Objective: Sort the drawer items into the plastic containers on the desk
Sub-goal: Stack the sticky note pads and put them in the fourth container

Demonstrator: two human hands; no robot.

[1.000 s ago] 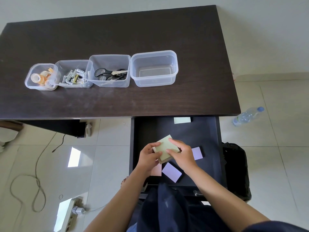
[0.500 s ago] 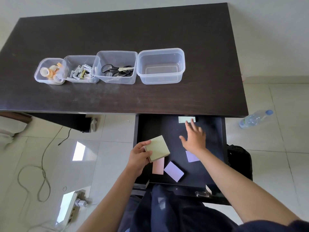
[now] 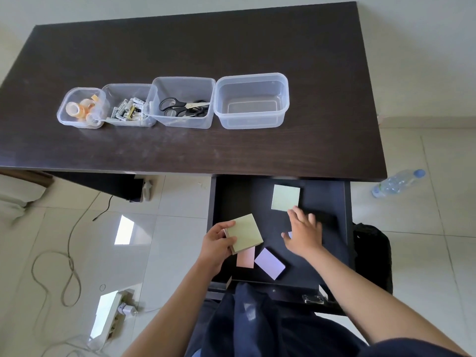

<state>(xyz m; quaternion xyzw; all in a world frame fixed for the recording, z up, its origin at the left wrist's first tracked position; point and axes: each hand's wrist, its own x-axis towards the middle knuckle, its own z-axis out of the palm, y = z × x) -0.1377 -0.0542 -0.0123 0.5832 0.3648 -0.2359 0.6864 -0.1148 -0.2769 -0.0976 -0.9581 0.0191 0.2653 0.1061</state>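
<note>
Now gathering notes | yellow pad [image 3: 244,232] gripped in left hand [image 3: 216,244] over drawer [image 3: 343,228] | right hand [image 3: 304,231], fingers spread, empty, fingertips touching green pad [image 3: 285,197] | next: probably pinch it, stack, carry to empty container [image 3: 251,101] beyond both hands

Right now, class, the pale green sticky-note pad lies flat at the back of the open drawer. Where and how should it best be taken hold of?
Probably best by the two opposite side edges of the pale green pad, with the grip coming from above. It lies flat on the drawer floor, so only its edges offer purchase. The right hand already touches its near corner, fingers spread; the left hand holds the yellow-green pad.
</note>
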